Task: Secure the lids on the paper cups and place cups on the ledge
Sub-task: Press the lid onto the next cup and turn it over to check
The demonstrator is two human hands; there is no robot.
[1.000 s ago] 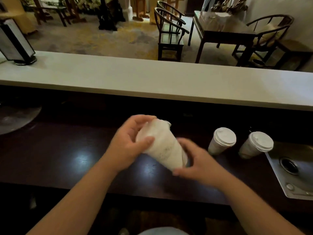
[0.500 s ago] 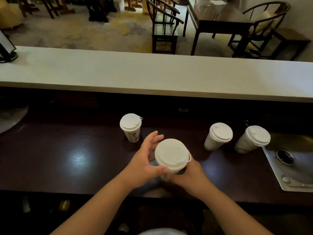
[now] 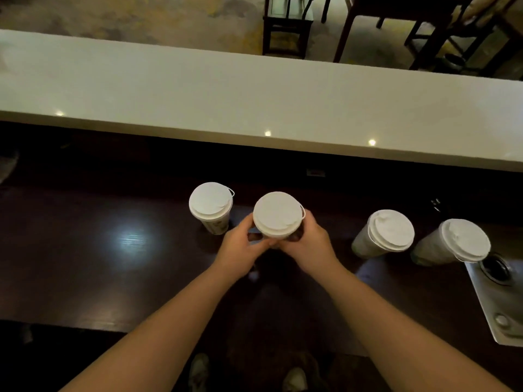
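Note:
Several white paper cups with white lids are over the dark wooden counter (image 3: 85,250). My left hand (image 3: 240,247) and my right hand (image 3: 308,244) both grip the middle cup (image 3: 277,215) from either side, upright, its lid facing me. Just left of it stands another lidded cup (image 3: 210,205). Two more lidded cups (image 3: 387,232) (image 3: 461,241) stand to the right. The pale ledge (image 3: 254,100) runs across behind the counter, with no cup on it.
A metal sink (image 3: 503,301) with a drain sits at the right edge, close to the rightmost cup. Beyond the ledge are dark wooden chairs (image 3: 285,26) and a table (image 3: 396,12) on the floor.
The cup in my hands went from tilted to upright and moved forward, beside the left cup. My view has tipped downward.

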